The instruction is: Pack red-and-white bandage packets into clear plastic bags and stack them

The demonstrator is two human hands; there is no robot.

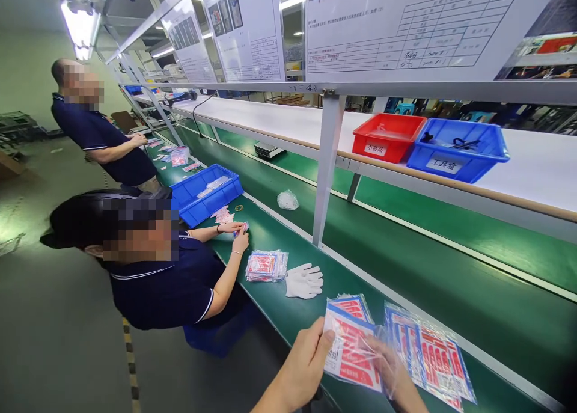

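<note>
My left hand (306, 359) pinches the left edge of a printed red, white and blue card (354, 353), its thumb on the front face. Around the card is a clear plastic bag (388, 382). My right hand (391, 368) grips the bag at the card's right side, its fingers partly covered by the shiny film. Behind the held card lies a small stack of bagged cards (354, 305). Further right, a fanned pile of similar bagged cards (428, 353) rests on the green table (274, 308).
A white glove (305, 281) and another bagged stack (267, 265) lie left of my hands. A seated co-worker (166, 281) handles a small packet near a blue crate (207, 193). Another person (103, 130) stands beyond. A red bin (387, 137) and blue bin (457, 148) sit on the shelf.
</note>
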